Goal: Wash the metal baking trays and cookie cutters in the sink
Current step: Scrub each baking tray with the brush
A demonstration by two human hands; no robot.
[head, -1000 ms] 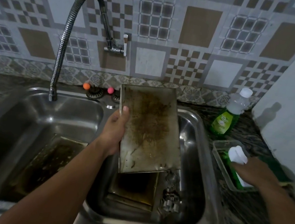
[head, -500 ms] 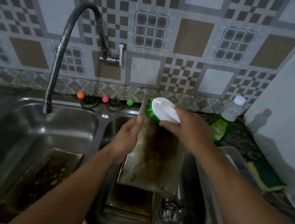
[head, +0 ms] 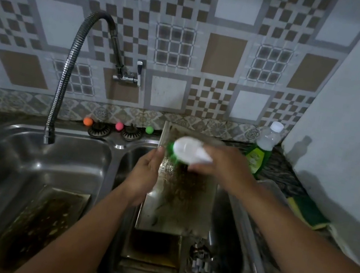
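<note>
My left hand (head: 143,178) grips the left edge of a greasy metal baking tray (head: 183,206), held tilted over the right basin of the double sink (head: 255,263). My right hand (head: 223,167) holds a white scrub brush with green bristles (head: 186,150) pressed on the tray's upper part. Below the tray, more dirty trays (head: 152,253) lie stacked in the right basin, with a pile of metal cookie cutters (head: 200,256) beside them. Another dirty tray (head: 40,227) lies flat in the left basin.
A flexible faucet (head: 65,74) hangs over the left basin. A green dish soap bottle (head: 261,150) stands at the back right. A clear plastic container (head: 270,187) and a yellow-green sponge (head: 306,212) lie on the right counter. Two strainers with coloured knobs (head: 116,129) sit behind the sink.
My right hand took the brush from the counter container and brought it onto the tray's top. The brush has since shifted slightly down and left on the tray, which my left hand keeps holding.
</note>
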